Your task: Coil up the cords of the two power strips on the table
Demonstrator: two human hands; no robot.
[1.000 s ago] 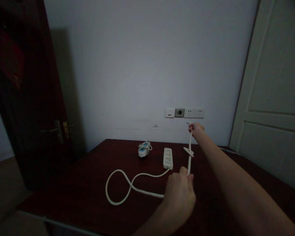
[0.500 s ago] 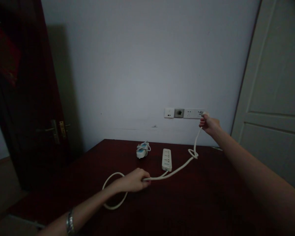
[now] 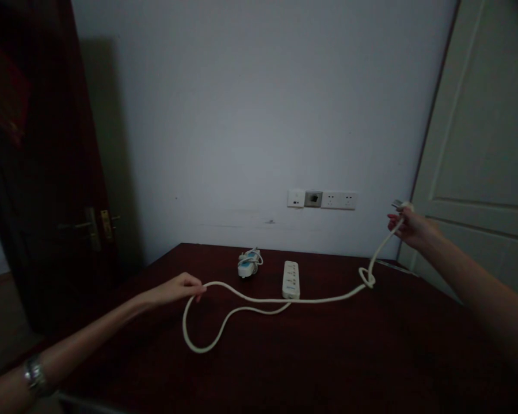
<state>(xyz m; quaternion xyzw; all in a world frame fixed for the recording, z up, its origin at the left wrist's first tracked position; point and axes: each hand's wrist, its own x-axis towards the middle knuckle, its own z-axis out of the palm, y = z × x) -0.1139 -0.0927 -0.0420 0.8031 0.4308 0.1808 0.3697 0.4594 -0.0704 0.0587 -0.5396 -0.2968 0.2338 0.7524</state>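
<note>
A white power strip [image 3: 290, 280] lies on the dark red table, and its white cord [image 3: 259, 300] runs out from the near end. My left hand [image 3: 189, 286] pinches the cord where it bends into a loop, left of the strip. Up at the right, my right hand [image 3: 412, 226] grips the plug [image 3: 399, 204], whose metal prongs point left. Below that hand the cord has a loose knot [image 3: 366, 278]. From there it crosses to the left hand in front of the strip.
Behind the strip sits a small white and blue device [image 3: 249, 263] wrapped in its own cord. Wall sockets [image 3: 339, 200] are set above the table [image 3: 311, 356]. A dark door [image 3: 38, 190] stands at left, a pale panelled door [image 3: 487, 172] at right.
My right hand has moved right with the plug, away from the wall sockets. My left hand has shifted left and up along the cord, which now spreads wider across the table.
</note>
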